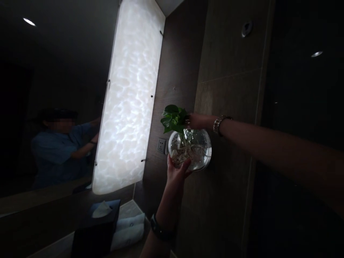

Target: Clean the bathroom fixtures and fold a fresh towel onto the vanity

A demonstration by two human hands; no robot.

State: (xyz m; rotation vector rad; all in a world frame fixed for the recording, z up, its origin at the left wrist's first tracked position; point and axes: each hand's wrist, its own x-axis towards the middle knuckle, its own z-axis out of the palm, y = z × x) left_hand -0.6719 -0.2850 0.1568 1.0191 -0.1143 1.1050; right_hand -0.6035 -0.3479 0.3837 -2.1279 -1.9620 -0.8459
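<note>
At the far left, a dark mirror (16,82) shows a reflected person (52,152) in a blue top. Next comes a tissue box (90,229) on the desk (126,210), under a brightly lit white panel (130,93); pale towels (130,231) lie just beside the box. Further right, a wall socket (161,144) sits next to the round glass bowl (202,152), which is before the wall, holding water and tangled roots. Your left grip (176,175), thumb and fingers spread wide, supports the bowl's lower edge. Green leaves (172,118) rise over its top. Your right grip (198,121) reaches in there, a metal-banded watch (218,124) on the wrist; its fingertips are partly behind the leaves, so you cannot tell how closed they are.
</note>
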